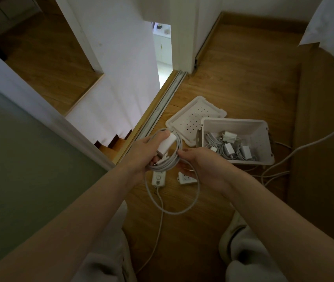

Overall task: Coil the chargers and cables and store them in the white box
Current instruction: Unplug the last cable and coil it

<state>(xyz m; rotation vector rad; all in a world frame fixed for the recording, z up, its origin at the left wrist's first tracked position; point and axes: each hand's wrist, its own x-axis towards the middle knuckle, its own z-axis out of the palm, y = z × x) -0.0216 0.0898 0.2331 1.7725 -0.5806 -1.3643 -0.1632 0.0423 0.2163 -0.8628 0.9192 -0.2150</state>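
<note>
Left hand is clamped on a white block charger with its grey-white cable wound into loops — held above the wooden floor, just left of the white plastic box. Right hand pinches the coil's right side, fingers closed on the strands. One long slack loop hangs below both hands, unwound.

Box sits open on the floor, several white chargers and bundled cables already inside; its perforated white lid lies beside it, touching its left edge.

Risks, as I judge them: the hanging loop could snag the white power strip or the square white plug adapter lying directly under the hands and drag them. If either hand slackens before the tail is tucked, the coil springs apart. Loose cords trail on the floor right of the box — easy to tangle.
</note>
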